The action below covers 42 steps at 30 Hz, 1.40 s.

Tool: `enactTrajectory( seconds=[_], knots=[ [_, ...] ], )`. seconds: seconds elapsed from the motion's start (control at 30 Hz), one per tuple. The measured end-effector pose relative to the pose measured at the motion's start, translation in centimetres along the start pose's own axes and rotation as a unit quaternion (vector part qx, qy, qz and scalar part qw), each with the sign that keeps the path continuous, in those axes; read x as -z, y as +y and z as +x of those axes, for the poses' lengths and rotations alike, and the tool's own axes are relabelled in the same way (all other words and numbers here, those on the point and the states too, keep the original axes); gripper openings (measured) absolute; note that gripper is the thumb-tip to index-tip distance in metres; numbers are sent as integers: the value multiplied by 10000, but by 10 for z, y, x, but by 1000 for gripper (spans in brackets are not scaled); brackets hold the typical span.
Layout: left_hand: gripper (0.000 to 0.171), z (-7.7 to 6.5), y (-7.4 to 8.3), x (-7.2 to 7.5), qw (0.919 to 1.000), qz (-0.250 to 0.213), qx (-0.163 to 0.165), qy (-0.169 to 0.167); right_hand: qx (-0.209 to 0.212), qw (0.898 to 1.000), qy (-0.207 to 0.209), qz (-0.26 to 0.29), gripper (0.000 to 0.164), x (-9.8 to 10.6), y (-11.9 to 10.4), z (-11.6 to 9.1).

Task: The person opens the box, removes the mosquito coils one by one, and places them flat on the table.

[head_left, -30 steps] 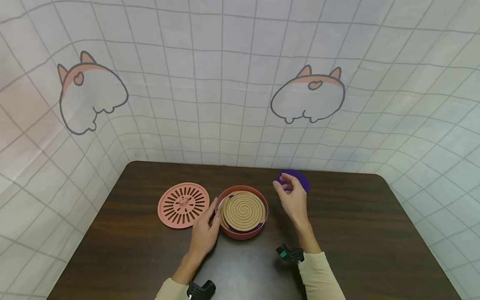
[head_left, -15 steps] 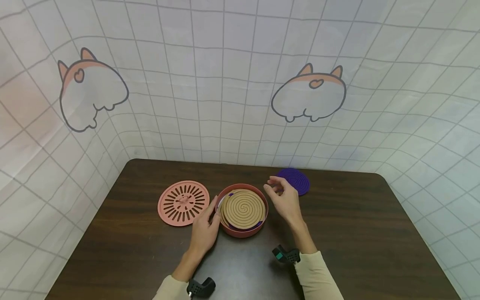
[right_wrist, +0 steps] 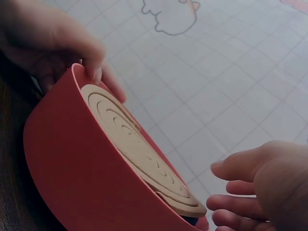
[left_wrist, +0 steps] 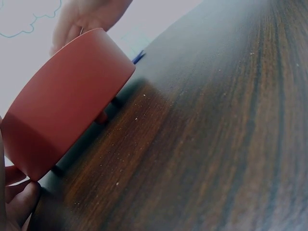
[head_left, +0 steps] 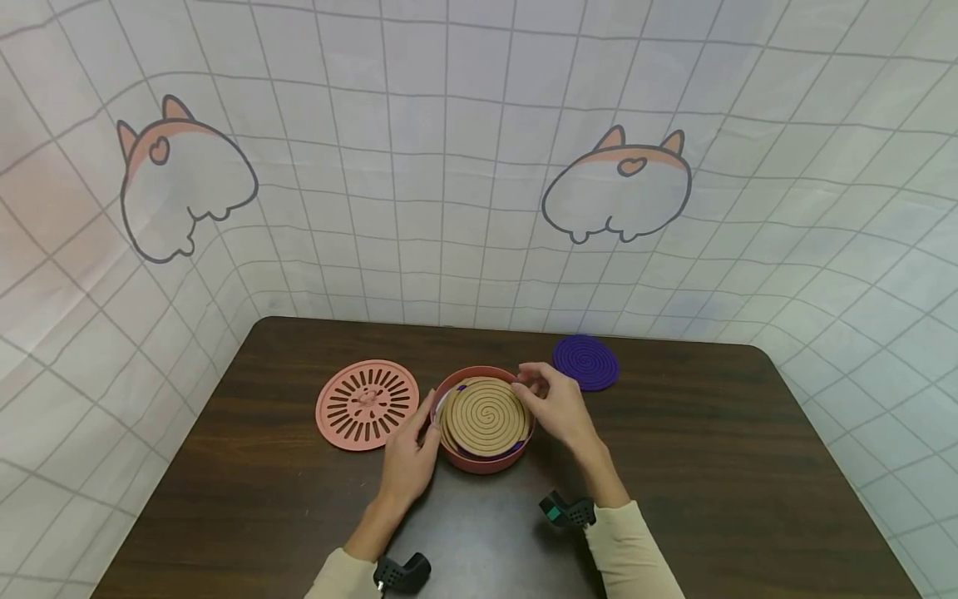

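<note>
A round red box holds a stack of tan mosquito coils, with bits of purple showing beneath them. My left hand grips the box's left side; in the right wrist view its thumb hooks over the rim of that hand's side. Just at the right rim is my right hand, thumb and fingers apart and nothing between them. Seen from the right wrist, this right hand stands a little off the coil's edge. A purple mosquito coil lies on the table behind the right hand.
Left of the box lies a pink slotted lid, close to the left hand. Everything rests on a dark wooden table. A white gridded curtain with cartoon drawings hangs behind and at both sides.
My right hand has moved left and slightly toward me, from over the purple coil to the box's right rim. The left hand keeps its hold; the coils have not moved.
</note>
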State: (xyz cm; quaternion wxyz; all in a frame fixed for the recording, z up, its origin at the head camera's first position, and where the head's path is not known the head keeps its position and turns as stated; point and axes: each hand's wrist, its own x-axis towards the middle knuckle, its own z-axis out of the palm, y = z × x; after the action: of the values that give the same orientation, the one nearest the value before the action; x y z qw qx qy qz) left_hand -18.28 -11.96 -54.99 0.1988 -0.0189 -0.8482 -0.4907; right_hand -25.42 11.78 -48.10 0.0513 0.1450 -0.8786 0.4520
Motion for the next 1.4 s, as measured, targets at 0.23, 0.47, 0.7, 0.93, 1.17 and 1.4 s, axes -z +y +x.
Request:
enactTrajectory(
  seconds=[0.23, 0.47, 0.7, 0.93, 1.17, 1.4],
  knots=[
    [49, -1, 0, -1, 10000, 5, 54, -37, -48, 9994, -202, -268, 35, -5, 1, -1],
    [51, -2, -2, -2, 10000, 17, 63, -18, 24, 9979, -284, -574, 38, -7, -3, -1],
    [50, -1, -1, -1, 10000, 18, 83, -29, 201, 9946, -390, -937, 37, -7, -6, -1],
    [50, -1, -2, -2, 9999, 90, 61, -3, 247, 9915, -512, -1172, 39, -9, -10, -1],
    [49, 0, -2, -1, 10000, 60, 60, -23, 297, 9891, -680, -1271, 46, -11, -13, -4],
    [50, 0, -3, -2, 9999, 107, 7, -28, 402, 9888, -612, -1303, 47, -11, -15, -4]
  ],
)
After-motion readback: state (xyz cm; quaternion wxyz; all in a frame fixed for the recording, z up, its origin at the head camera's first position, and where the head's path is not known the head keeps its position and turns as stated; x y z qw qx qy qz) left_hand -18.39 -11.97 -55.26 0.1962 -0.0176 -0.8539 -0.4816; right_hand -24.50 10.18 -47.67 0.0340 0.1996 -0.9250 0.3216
